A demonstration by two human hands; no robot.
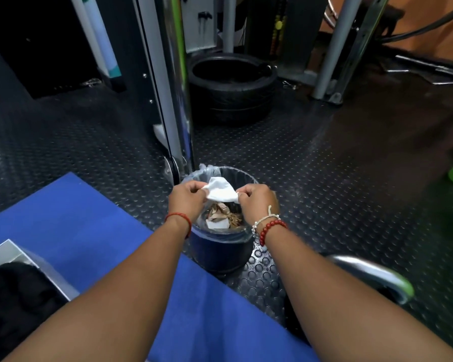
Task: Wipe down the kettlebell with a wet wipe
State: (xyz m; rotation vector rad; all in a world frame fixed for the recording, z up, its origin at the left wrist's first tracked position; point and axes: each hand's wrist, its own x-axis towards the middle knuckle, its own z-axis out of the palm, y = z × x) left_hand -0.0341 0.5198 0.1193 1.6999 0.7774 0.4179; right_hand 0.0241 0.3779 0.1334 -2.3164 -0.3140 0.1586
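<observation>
A crumpled white wet wipe is stretched between my two hands, right above the mouth of a small dark waste bin. My left hand pinches the wipe's left corner and my right hand pinches its right edge. The bin has a clear plastic liner and holds paper scraps and brown rubbish. No kettlebell shows in the view.
The bin stands on black studded rubber flooring beside a blue mat. A chrome machine post rises just behind the bin, with stacked black tyres farther back. A curved metal bar lies at right; a box with black cloth at left.
</observation>
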